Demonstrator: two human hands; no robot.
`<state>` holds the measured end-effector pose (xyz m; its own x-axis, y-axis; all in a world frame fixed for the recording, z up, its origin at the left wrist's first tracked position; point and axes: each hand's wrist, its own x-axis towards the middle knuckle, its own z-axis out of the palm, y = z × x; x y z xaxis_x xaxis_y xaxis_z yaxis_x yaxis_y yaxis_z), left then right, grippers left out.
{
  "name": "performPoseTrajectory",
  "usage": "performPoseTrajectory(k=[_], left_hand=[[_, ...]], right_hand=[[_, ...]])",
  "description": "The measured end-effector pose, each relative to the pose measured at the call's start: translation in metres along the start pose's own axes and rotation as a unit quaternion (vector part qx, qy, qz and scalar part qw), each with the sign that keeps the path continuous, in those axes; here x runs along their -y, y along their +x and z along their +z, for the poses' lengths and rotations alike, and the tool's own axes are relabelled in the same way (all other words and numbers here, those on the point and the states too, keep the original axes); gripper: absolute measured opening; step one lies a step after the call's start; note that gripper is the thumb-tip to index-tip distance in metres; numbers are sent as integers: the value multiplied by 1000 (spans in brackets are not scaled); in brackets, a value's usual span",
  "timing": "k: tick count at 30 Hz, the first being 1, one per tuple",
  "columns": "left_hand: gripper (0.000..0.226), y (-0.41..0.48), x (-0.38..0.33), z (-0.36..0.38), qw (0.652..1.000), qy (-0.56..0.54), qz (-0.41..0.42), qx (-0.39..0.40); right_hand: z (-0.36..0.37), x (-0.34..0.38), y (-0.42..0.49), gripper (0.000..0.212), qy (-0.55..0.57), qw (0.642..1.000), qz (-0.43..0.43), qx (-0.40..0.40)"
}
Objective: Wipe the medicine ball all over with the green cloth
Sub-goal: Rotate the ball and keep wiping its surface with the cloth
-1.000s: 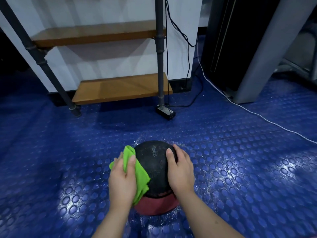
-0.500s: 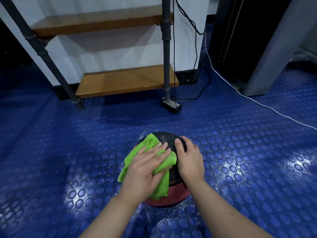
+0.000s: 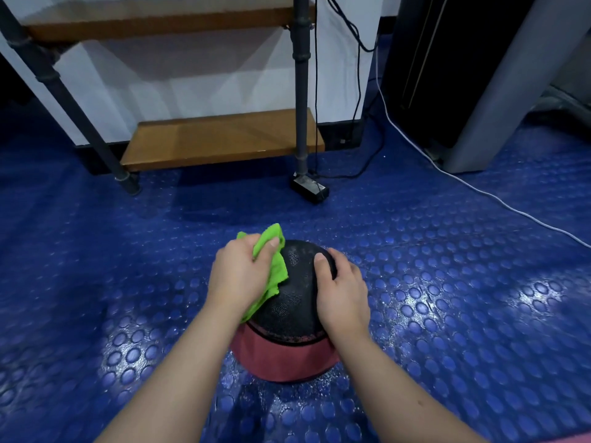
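A black and red medicine ball (image 3: 292, 302) sits on the blue studded floor in front of me. My left hand (image 3: 238, 276) grips the bunched green cloth (image 3: 275, 266) against the ball's upper left side, thumb pinching a fold. My right hand (image 3: 340, 289) lies on the ball's right side, its fingers curving round the far edge and its thumb on top. The ball's textured black top shows between the two hands; the red band is toward me.
A pipe-frame shelf with wooden boards (image 3: 220, 139) stands against the white wall ahead. A small black box (image 3: 309, 188) lies by its right post, with black cables. A white cable (image 3: 479, 190) crosses the floor at right, near a grey and black machine (image 3: 473, 84).
My left hand slid the cloth from the ball's top back to its upper left side and bunched it. The right hand stayed on the right side.
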<state>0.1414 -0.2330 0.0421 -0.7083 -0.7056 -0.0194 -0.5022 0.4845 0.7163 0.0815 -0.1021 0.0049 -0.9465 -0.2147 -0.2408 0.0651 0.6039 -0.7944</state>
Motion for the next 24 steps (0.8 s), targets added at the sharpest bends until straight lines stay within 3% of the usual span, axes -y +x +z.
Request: performPoseTrajectory(k=[5, 7, 9, 11, 13, 15, 19, 22, 24], left_hand=[[42, -40, 1, 11, 982, 34, 187, 12], [46, -45, -1, 13, 981, 25, 194, -9], [38, -41, -1, 11, 987, 6, 155, -41], [25, -27, 0, 5, 998, -6, 53, -46], [35, -8, 4, -5, 998, -18, -55, -39], [38, 3, 4, -7, 995, -26, -96, -28], [41, -15, -10, -4, 1000, 15, 8, -4], [24, -36, -13, 4, 992, 14, 123, -19], [32, -51, -13, 14, 981, 21, 193, -7]], right_hand=[[-2, -6, 0, 48, 21, 1000, -15, 10], [-1, -8, -3, 47, 31, 999, -32, 12], [0, -12, -8, 46, 35, 998, -52, 6], [0, -15, -11, 46, 35, 997, -65, 1], [2, -15, -14, 51, 26, 997, -68, 4], [3, -12, -14, 54, 16, 998, -59, 6], [2, -6, -8, 49, -1, 999, -35, 9], [1, -5, -3, 46, -10, 1000, -26, 11], [1, -6, 2, 43, -12, 999, -29, 16]])
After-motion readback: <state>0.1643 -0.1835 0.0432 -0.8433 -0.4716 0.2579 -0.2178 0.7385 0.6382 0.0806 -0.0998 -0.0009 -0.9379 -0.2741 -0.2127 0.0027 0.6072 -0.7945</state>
